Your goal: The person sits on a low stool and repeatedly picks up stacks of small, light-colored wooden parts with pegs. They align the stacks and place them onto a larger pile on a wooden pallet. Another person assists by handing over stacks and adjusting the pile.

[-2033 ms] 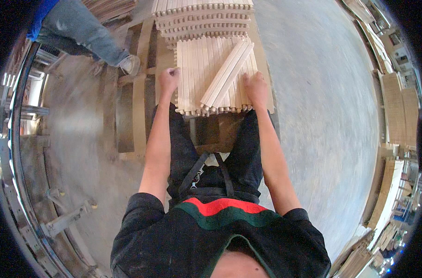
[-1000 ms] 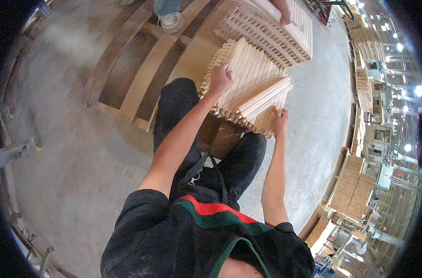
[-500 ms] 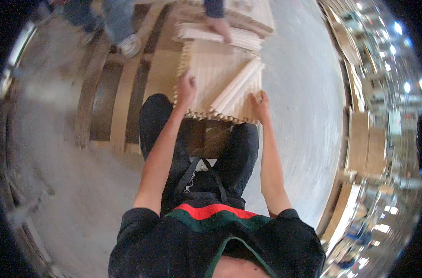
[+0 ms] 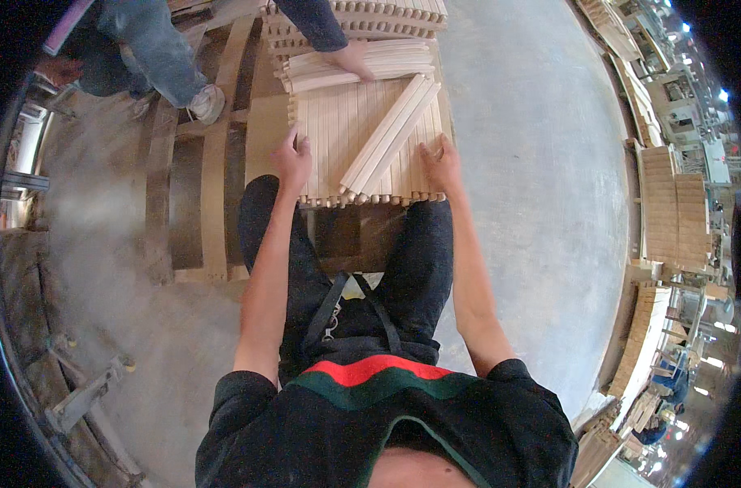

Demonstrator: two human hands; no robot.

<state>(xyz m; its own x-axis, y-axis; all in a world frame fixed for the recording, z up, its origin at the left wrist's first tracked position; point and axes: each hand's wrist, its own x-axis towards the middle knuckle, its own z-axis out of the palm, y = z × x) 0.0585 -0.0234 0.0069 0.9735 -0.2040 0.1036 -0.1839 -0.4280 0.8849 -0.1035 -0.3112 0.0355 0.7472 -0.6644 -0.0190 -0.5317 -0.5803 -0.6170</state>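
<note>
Head view: loose wooden slats (image 4: 391,138) are lying aslant on a front stack (image 4: 325,122)

A wooden pallet (image 4: 214,195) is showing its boards and dark gaps at the left, and a flat tan sheet (image 4: 268,130) is lying between these gaps and the front stack. Beyond the front stack, a far stack (image 4: 395,10) of similar slats is standing in several layers.

In the front stack, the top slats are pointing away from the person, with their rounded ends facing the knees. The loose wooden slats are resting on this layer, towards its right half; their long axis is running from the near middle to the far right corner. A crosswise bundle (image 4: 407,58) is lying over the far end, its long axis going nearly left to right, and a co-worker's hand (image 4: 354,58) is resting on it.

The left hand (image 4: 293,159) is touching the left edge, its fingers bending; whether it is pinching a slat, I cannot tell. The right hand (image 4: 443,167) is lying at the right edge, thumb and forefinger standing apart; its grip, also, I cannot tell. Both forearms are stretching forward, nearly parallel.
</note>
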